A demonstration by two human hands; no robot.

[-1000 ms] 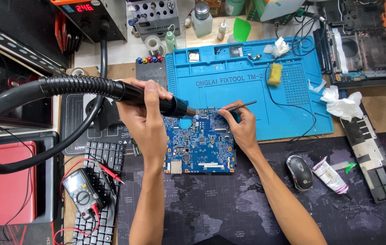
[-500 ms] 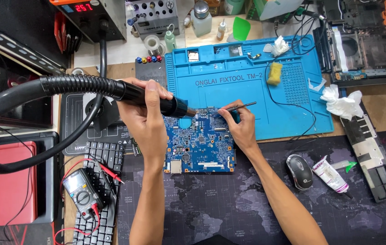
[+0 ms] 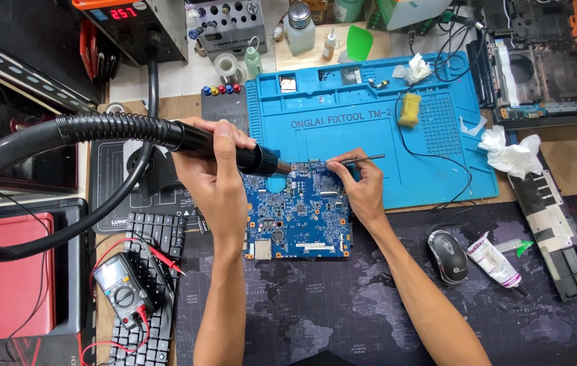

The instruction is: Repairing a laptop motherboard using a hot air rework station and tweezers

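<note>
Left hand (image 3: 217, 173) grips hot-air wand (image 3: 234, 150) | right hand (image 3: 363, 186) pinches tweezers (image 3: 356, 160) | both tips over blue circuit board's (image 3: 298, 217) far edge

The circuit board (image 3: 298, 217) is laid on the desk mat (image 3: 369, 305), just before the work mat (image 3: 369, 115). A keyboard (image 3: 149, 271) and a multimeter (image 3: 120, 288) are placed to its left, a mouse (image 3: 447, 255) and a tube (image 3: 493, 261) to its right, well apart. A sponge (image 3: 409, 110) is set on the work mat.
</note>
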